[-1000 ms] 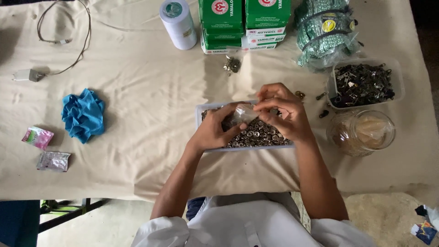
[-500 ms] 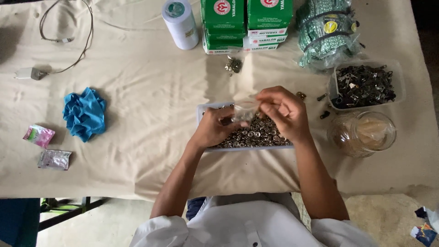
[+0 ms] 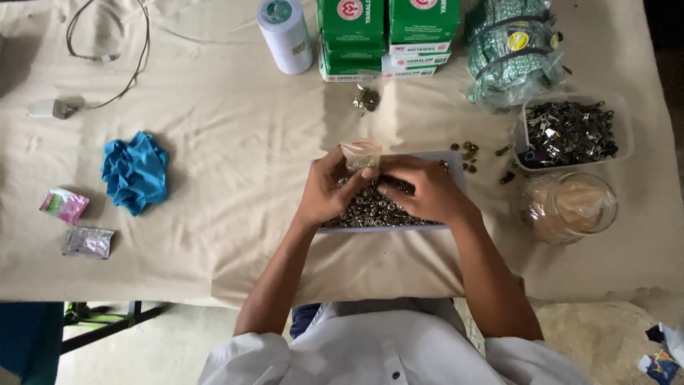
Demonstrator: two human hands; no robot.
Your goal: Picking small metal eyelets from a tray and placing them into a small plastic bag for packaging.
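At table centre, just past the near edge: shallow tray full of small silvery metal rings, heaped loose, shiny, some darker. Both hands over it. Left hand fingers curled together, pinching a small clear plastic bag from the left; bag is tiny, crumpled, translucent, reddish strip along its top edge, held upright just above the tray's far rim. Right hand knuckles up, fingers bunched and closed at the bag's lower right, touching it and the left fingertips; whether it holds a ring too, cannot tell. Forearms run back to white shirt at the bottom.

Right of tray: round clear lidded container, pale contents. Beyond it, clear rectangular tub of dark metal clips. A few loose brass-coloured bits between tub and tray.

Left side, well apart: crumpled blue cloth, pink-green sachet, silver sachet.

Far edge: small pile of metal bits, stacked green boxes, white cylinder with teal top, bundle of green packets in clear wrap, white cable with plug far left. All on beige cloth-covered table.
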